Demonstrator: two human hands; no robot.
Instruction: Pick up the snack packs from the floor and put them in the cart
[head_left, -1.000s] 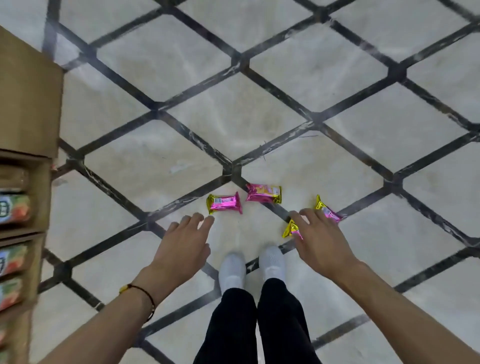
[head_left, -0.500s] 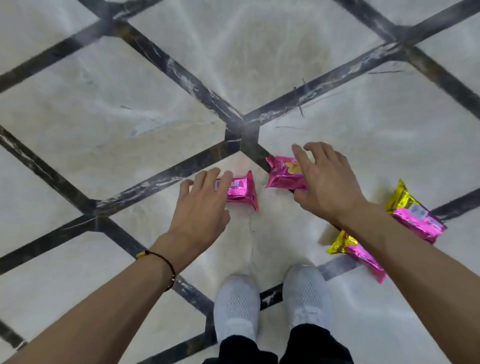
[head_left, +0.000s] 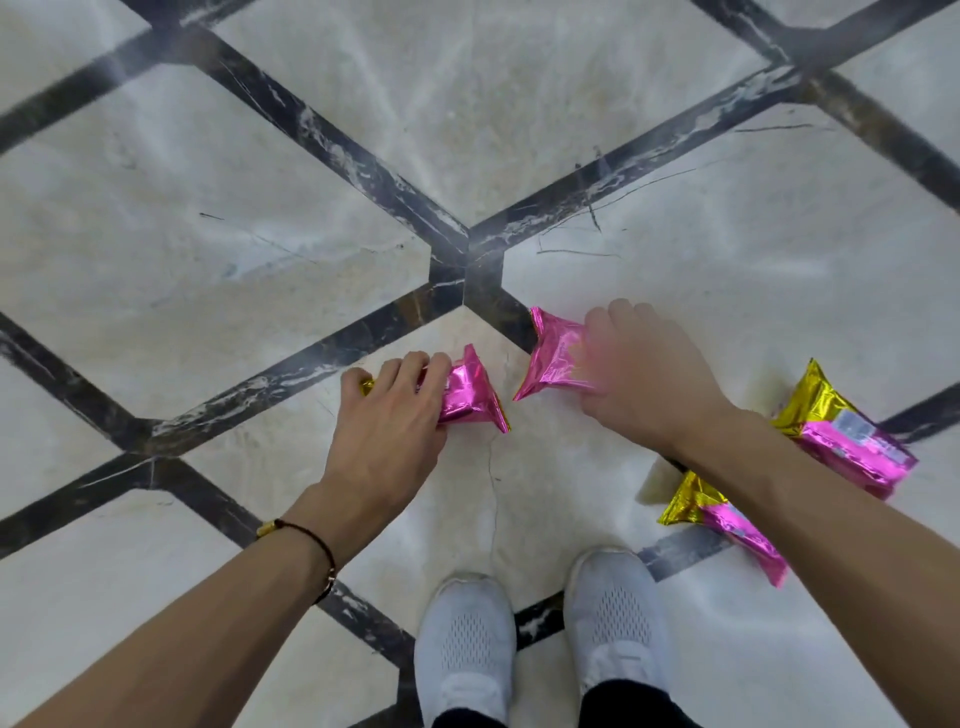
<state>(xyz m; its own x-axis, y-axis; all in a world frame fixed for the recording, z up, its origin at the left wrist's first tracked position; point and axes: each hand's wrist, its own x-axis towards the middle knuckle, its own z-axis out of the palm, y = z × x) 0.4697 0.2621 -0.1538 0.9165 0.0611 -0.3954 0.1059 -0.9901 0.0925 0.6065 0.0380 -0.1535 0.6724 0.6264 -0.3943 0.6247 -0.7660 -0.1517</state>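
Status: early, by my read. The cart was out of frame, so I couldn't tell what was in it. Four packs showed, all down at the floor (head_left: 249, 218). The left grip (head_left: 387, 431) was closed over pack A (head_left: 470, 397), fingers curled across its top and the thumb at its near edge. I couldn't tell whether the pack sat on the floor or just off it. The right grip (head_left: 644, 379) was motion-blurred but looked wrapped round pack B (head_left: 556, 358), whose free end stuck out toward pack A. The two were near each other, not touching. Packs C (head_left: 852, 431) and D (head_left: 727, 525) lay untouched by the right forearm. C was outboard of it, and D was partly hidden under it, near the right shoe (head_left: 615, 613). So two pickups were in hand and none looked delivered. What was left: lift A and B, carry them to the cart and drop them in, then the same for C and D. The foil looked slick and crinkly, so I'd expect it to need a firm pinch.
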